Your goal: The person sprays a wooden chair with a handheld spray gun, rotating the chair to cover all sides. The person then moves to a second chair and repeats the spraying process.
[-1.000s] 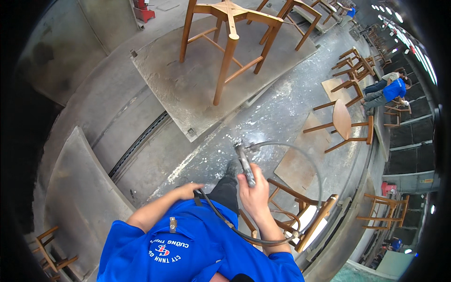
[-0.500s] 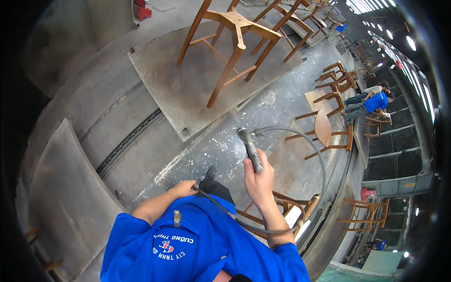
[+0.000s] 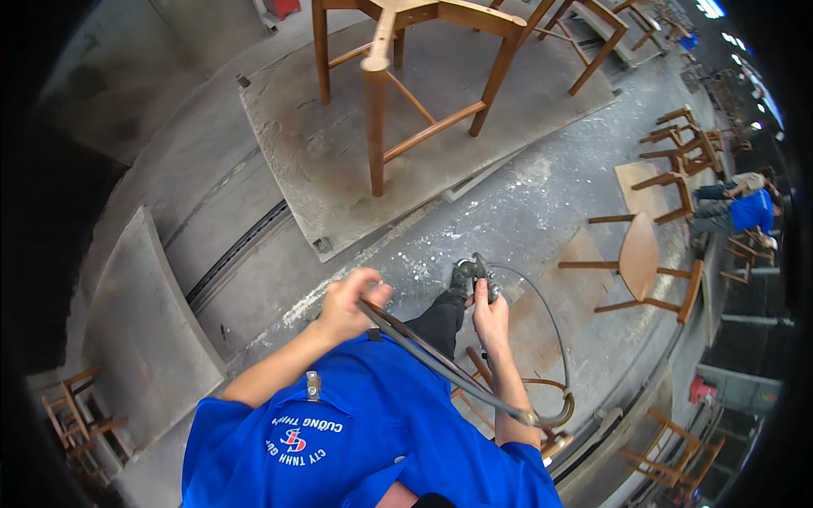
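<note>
My right hand [image 3: 491, 322] is wrapped round a dark metal spray gun [image 3: 483, 278], held low in front of me above my shoe. A grey hose [image 3: 555, 326] loops from the gun round past my right forearm and across my body. My left hand [image 3: 345, 306], a little smeared by motion, has its fingers curled at the hose's run in front of my waist. Beyond both hands stands a brown wooden chair frame [image 3: 432, 135] without a seat, apart from them. It rests on a flat grey platform [image 3: 339, 212] stained with finish.
More wooden chairs stand beyond the platform. A chair with a rounded panel [image 3: 638, 256] lies to the right, near stacked frames [image 3: 690, 157]. Two people [image 3: 749, 207] are at the far right. A curved grey board [image 3: 152, 322] is at left, beside a floor track [image 3: 237, 254].
My right hand has lowered the spray gun toward me, and the faint mist at its nozzle is gone. My left hand has risen along with the hose. The view has shifted and the chair frame appears nearer.
</note>
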Action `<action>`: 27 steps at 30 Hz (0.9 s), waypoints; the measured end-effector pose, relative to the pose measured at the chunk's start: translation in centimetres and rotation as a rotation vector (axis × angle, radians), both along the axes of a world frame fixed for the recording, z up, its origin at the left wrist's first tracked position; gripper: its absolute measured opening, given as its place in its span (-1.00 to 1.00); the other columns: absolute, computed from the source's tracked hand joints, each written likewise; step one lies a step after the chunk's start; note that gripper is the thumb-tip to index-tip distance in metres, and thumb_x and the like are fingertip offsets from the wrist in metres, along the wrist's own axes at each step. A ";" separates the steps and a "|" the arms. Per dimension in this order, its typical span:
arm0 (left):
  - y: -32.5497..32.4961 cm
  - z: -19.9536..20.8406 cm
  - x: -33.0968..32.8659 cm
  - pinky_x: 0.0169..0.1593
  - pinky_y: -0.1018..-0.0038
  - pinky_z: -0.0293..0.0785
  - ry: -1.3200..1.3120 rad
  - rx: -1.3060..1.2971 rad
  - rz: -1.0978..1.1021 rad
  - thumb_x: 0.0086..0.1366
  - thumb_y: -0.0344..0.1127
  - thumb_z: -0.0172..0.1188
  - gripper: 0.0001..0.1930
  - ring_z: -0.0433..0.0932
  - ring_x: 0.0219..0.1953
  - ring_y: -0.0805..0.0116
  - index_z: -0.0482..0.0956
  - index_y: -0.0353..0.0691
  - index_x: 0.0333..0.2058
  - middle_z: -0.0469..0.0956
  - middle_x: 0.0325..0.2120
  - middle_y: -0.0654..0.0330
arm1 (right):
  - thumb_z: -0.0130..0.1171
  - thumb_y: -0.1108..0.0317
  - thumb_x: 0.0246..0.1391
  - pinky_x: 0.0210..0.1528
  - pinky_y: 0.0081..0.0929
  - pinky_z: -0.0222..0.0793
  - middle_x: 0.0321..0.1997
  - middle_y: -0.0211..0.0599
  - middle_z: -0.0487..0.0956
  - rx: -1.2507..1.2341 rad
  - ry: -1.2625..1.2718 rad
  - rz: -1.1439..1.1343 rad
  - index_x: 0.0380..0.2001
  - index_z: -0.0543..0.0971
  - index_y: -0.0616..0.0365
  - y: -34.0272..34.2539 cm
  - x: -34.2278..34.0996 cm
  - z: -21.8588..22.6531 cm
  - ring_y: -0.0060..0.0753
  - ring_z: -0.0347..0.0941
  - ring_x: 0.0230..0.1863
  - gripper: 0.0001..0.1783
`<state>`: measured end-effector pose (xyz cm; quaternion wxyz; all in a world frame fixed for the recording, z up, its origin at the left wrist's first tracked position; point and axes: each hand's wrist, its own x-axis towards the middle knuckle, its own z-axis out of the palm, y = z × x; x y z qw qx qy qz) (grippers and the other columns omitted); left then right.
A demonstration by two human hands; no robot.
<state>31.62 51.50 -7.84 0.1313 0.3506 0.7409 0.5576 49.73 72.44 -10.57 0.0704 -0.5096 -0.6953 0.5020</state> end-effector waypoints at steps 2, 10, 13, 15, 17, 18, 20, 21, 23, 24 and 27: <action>8.0 2.1 2.3 -0.55 0.36 0.46 0.172 0.024 -0.182 0.17 -0.28 0.43 -0.78 0.58 -0.65 0.24 0.57 -0.22 -0.34 0.54 -0.67 0.11 | -0.03 -0.22 0.34 -0.60 -0.47 0.20 -0.70 -0.44 0.44 -0.098 0.004 -0.011 -0.53 0.57 0.19 6.7 1.4 -1.3 -0.57 0.33 -0.65 -0.33; 25.9 9.6 8.1 -0.56 0.26 0.42 0.086 -0.001 -0.393 0.23 -0.28 0.36 -0.80 0.55 -0.65 0.08 0.55 -0.22 -0.44 0.49 -0.72 0.07 | -0.28 -0.49 0.24 -0.73 -0.65 0.06 -0.47 -0.29 0.51 -0.424 0.475 0.036 -0.09 0.41 0.21 24.5 8.8 9.3 -0.66 0.18 -0.75 -0.14; 28.2 12.3 8.1 -0.56 0.27 0.43 0.119 0.013 -0.345 0.24 -0.28 0.36 -0.80 0.55 -0.65 0.09 0.55 -0.22 -0.44 0.49 -0.71 0.07 | -0.24 -0.59 0.12 -0.66 -0.66 0.11 -0.44 -0.18 0.54 -0.396 0.680 0.132 -0.09 0.46 0.28 28.5 9.2 14.8 -0.62 0.22 -0.70 -0.02; 29.6 13.7 8.0 -0.56 0.27 0.44 0.142 0.034 -0.315 0.24 -0.27 0.36 -0.80 0.55 -0.65 0.10 0.55 -0.22 -0.44 0.50 -0.71 0.08 | -0.17 -0.68 -0.03 -0.67 -0.67 0.10 -0.47 -0.15 0.53 -0.385 0.801 0.163 -0.08 0.47 0.27 30.2 8.7 17.5 -0.61 0.23 -0.69 0.07; 30.7 14.5 7.9 -0.55 0.27 0.44 0.170 0.062 -0.286 0.24 -0.27 0.36 -0.80 0.55 -0.64 0.10 0.55 -0.22 -0.44 0.50 -0.70 0.08 | -0.10 -0.70 -0.09 -0.66 -0.68 0.11 -0.48 -0.17 0.54 -0.341 0.849 0.189 -0.03 0.48 0.28 31.2 7.9 19.1 -0.63 0.26 -0.67 0.12; 31.3 14.8 7.8 -0.55 0.27 0.45 0.237 0.062 -0.281 0.23 -0.27 0.36 -0.80 0.55 -0.64 0.10 0.55 -0.22 -0.44 0.51 -0.70 0.09 | -0.09 -0.69 -0.09 -0.66 -0.68 0.11 -0.47 -0.18 0.54 -0.320 0.846 0.214 -0.01 0.48 0.28 31.7 7.4 19.6 -0.64 0.26 -0.67 0.12; 32.0 15.1 7.5 -0.54 0.27 0.45 0.361 0.071 -0.262 0.22 -0.27 0.38 -0.80 0.55 -0.64 0.11 0.56 -0.22 -0.44 0.51 -0.70 0.10 | -0.04 -0.62 -0.01 -0.63 -0.70 0.12 -0.42 -0.22 0.55 -0.210 0.756 0.269 0.02 0.49 0.31 32.4 6.8 20.4 -0.69 0.26 -0.64 0.07; 32.1 15.3 7.2 -0.54 0.27 0.45 0.352 0.068 -0.267 0.22 -0.27 0.38 -0.80 0.56 -0.64 0.11 0.56 -0.22 -0.44 0.51 -0.69 0.10 | -0.07 -0.60 0.03 -0.63 -0.70 0.10 -0.41 -0.23 0.54 -0.144 0.686 0.291 -0.01 0.47 0.30 32.4 6.4 20.5 -0.69 0.24 -0.64 0.03; 32.0 15.6 6.7 -0.55 0.28 0.45 0.324 0.070 -0.271 0.21 -0.27 0.38 -0.80 0.56 -0.63 0.12 0.57 -0.22 -0.43 0.52 -0.69 0.10 | -0.15 -0.56 0.11 -0.64 -0.71 0.07 -0.41 -0.26 0.51 -0.054 0.586 0.333 -0.07 0.44 0.28 32.4 5.7 20.4 -0.71 0.20 -0.66 -0.05; 31.9 15.6 6.5 -0.55 0.28 0.45 0.298 0.066 -0.261 0.22 -0.27 0.38 -0.80 0.56 -0.63 0.11 0.57 -0.22 -0.43 0.53 -0.69 0.10 | -0.15 -0.52 0.15 -0.62 -0.72 0.06 -0.39 -0.28 0.51 -0.058 0.601 0.350 -0.06 0.43 0.29 32.3 5.6 20.4 -0.71 0.20 -0.64 -0.07; 31.9 15.7 6.4 -0.55 0.30 0.45 0.237 0.069 -0.245 0.22 -0.27 0.37 -0.81 0.57 -0.63 0.11 0.58 -0.22 -0.43 0.54 -0.68 0.09 | -0.13 -0.52 0.14 -0.62 -0.72 0.07 -0.37 -0.27 0.52 -0.096 0.678 0.375 -0.04 0.41 0.29 32.4 5.3 20.3 -0.70 0.21 -0.64 -0.07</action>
